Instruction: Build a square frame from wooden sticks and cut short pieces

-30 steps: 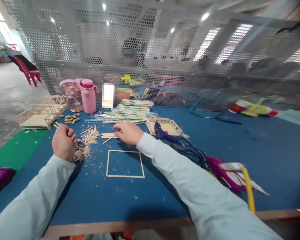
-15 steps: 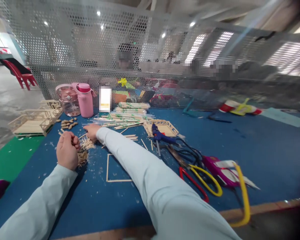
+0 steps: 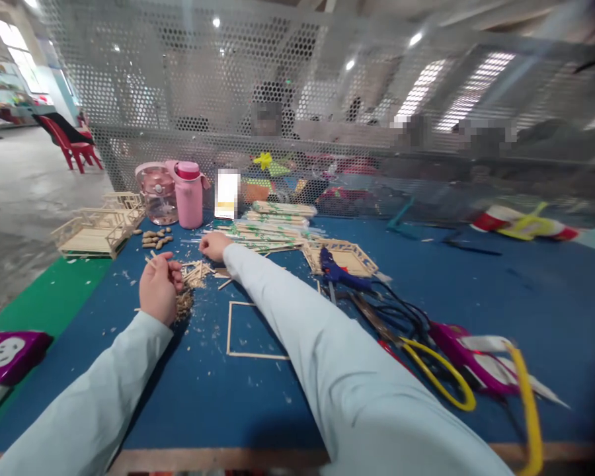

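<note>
My left hand point(image 3: 160, 289) is curled, with a thin wooden stick point(image 3: 151, 257) showing at its fingertips, just left of a heap of short stick pieces point(image 3: 196, 274) and brown crumbs point(image 3: 183, 305). Beyond that heap, my right hand point(image 3: 215, 246) has its fingers bent together at the near end of the packaged sticks point(image 3: 272, 230); what it holds, if anything, is too small to make out. A square outline of sticks point(image 3: 229, 330) lies on the blue table, partly under my right sleeve.
Peanuts point(image 3: 157, 237), a pink bottle point(image 3: 189, 198) and a clear jug point(image 3: 159, 198) stand behind my left hand. Stick models point(image 3: 92, 235) are at the left. Right of my arm lie a blue glue gun point(image 3: 344, 276), yellow-handled scissors point(image 3: 441, 373) and a purple power strip point(image 3: 469, 357).
The view has swung left, so things sit further right. My right hand has drawn its fingers in from a more stretched pose. The stick in my left hand shows more clearly.
</note>
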A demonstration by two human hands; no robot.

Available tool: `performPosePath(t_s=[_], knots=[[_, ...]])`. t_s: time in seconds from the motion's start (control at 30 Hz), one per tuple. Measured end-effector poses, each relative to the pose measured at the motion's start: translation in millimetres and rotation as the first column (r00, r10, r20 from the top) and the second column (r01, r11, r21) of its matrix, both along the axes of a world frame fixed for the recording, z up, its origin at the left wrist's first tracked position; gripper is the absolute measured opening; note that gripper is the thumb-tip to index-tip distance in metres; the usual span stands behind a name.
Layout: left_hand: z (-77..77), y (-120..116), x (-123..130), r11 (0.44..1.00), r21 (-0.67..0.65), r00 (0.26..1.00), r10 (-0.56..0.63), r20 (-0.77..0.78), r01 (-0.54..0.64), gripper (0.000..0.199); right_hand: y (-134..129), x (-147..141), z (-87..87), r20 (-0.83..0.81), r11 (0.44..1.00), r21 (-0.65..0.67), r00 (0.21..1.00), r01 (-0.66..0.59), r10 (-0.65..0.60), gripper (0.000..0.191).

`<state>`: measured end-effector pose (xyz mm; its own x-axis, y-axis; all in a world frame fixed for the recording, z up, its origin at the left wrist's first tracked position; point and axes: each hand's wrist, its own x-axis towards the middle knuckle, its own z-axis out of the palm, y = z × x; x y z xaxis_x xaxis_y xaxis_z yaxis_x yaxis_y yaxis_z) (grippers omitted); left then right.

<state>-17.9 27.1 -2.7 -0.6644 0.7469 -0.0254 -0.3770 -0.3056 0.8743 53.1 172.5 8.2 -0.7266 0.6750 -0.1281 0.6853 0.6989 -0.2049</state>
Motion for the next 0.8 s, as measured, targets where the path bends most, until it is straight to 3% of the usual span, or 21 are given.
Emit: performPosePath(t_s=[0.27, 0.43, 0.53, 0.67, 0.8], knots=[[1.0, -2.0, 1.6, 1.000, 0.002, 1.000, -0.011, 0.007, 0.011, 0.015, 1.3, 16.2, -0.7, -0.090, 0.999, -0.005, 0.995, 0.050, -0.051, 0.031], [6.0, -6.5, 4.0, 0.998, -0.018, 0.998, -0.056, 0.010, 0.056, 0.009, -6.6, 40.0, 18.6, -0.165, 0.993, 0.053, 0.982, 0.105, -0.095, 0.038], [9.7, -10.3, 5.5, 0.996, -0.049, 0.997, -0.075, 0.001, 0.074, 0.007, 0.1, 98.1, 40.9, -0.203, 0.945, 0.141, 0.943, 0.296, -0.265, 0.030], [11.2, -13.8, 6.1, 0.993, -0.058, 0.995, -0.102, -0.013, 0.102, 0.006, 7.1, 215.0, 69.1, -0.120, 0.762, 0.207, 0.789, 0.613, -0.602, 0.026], [8.7, -15.4, 7.5, 0.987, -0.052, 0.987, -0.157, -0.031, 0.155, 0.010, -2.0, 305.0, 68.4, 0.063, 0.627, 0.144, 0.626, 0.765, -0.778, 0.028]])
